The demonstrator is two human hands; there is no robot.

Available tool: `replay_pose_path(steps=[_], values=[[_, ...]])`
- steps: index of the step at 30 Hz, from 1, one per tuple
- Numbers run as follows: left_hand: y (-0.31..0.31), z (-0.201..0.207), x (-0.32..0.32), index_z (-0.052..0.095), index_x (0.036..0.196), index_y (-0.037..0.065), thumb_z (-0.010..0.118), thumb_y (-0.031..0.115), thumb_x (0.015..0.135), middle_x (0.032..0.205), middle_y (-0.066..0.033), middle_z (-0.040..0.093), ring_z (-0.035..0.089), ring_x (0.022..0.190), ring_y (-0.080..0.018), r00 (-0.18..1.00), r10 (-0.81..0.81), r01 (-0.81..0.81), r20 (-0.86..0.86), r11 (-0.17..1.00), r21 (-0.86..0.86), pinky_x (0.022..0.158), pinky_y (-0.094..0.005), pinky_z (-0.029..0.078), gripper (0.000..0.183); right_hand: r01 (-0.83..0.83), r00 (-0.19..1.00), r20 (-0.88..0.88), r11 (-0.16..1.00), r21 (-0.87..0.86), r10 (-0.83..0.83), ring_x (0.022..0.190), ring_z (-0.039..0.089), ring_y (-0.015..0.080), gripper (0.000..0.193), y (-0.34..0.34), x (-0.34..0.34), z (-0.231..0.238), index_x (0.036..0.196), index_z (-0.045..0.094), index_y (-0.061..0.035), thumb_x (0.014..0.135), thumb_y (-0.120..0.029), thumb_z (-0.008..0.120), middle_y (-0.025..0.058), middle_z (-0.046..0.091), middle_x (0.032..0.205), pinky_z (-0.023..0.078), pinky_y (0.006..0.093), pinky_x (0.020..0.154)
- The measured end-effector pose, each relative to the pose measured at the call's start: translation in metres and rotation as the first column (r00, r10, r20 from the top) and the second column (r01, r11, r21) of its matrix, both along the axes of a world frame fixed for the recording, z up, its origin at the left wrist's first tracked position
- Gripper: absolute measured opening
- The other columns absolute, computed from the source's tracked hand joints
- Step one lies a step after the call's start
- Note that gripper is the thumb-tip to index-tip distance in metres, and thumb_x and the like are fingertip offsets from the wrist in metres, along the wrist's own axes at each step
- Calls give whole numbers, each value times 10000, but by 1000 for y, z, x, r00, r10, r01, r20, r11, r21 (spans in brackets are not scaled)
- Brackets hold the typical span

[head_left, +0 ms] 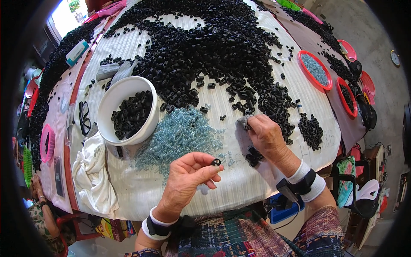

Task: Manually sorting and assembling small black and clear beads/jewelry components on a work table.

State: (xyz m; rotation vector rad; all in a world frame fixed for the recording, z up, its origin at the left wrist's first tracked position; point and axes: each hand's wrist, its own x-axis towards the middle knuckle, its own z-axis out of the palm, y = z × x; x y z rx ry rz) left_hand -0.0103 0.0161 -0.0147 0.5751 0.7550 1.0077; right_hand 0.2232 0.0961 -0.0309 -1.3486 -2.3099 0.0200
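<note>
Raised above the front of the table, my left hand (184, 177) pinches a small black plastic part (216, 162) between thumb and forefinger, its round open end showing. My right hand (266, 136) is closed, fingertips pressed together beside a grey cloth-like piece (242, 125); what they grip is hidden. Just below that hand lie a few black plastic parts (253, 156). A heap of pale blue coil springs (182, 135) spreads beyond my left hand. To its left stands a white bucket (102, 109) partly filled with black parts.
A large pile of black parts (214, 47) covers the far table. Smaller black pieces (310, 130) lie at right. Red trays (329, 88) stand beyond them. Glasses (84, 118) and a white cloth (92, 175) lie at left. Another person's hand (37, 188) shows at far left.
</note>
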Motion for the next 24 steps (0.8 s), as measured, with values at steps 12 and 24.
replay_pose_path(steps=[12,24], values=[[-6,5,6,590,993,-42,665,34,829,874,-134,665,655,727,-152,999,23,-21,-50,999,45,567,-230,531,195,-189,887,-440,980,-65,142,634,617,200,234,-29,-26,35,952,597,-13,736,58,650,93,609,804,505,279,541],[-15,13,12,568,1003,-29,637,-9,832,944,-142,662,661,773,-166,983,106,-86,-149,987,136,621,-246,544,185,-263,840,-494,965,-6,226,729,667,216,391,-64,-49,61,1079,609,-12,702,54,688,109,650,847,549,297,616]])
